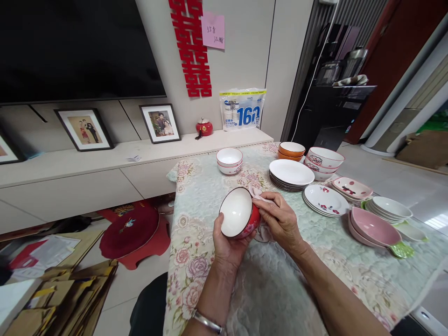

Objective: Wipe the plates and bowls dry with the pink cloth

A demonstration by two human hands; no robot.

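Note:
My left hand grips a red bowl with a white inside and a dark rim, thumb over the rim and fingers underneath. The bowl is tilted, its opening turned up and to the left, above the table. In my right hand is a pale pink cloth, pinched between the fingers and pressed against the bowl's outer right side near the rim. Part of the cloth is hidden behind the fingers. Two stacked white bowls with red rims stand beyond the red bowl.
On the right of the flowered tablecloth are white plates, orange bowls, patterned bowls, flowered plates and pink leaf-shaped bowls. A red stool and flattened cardboard are at left.

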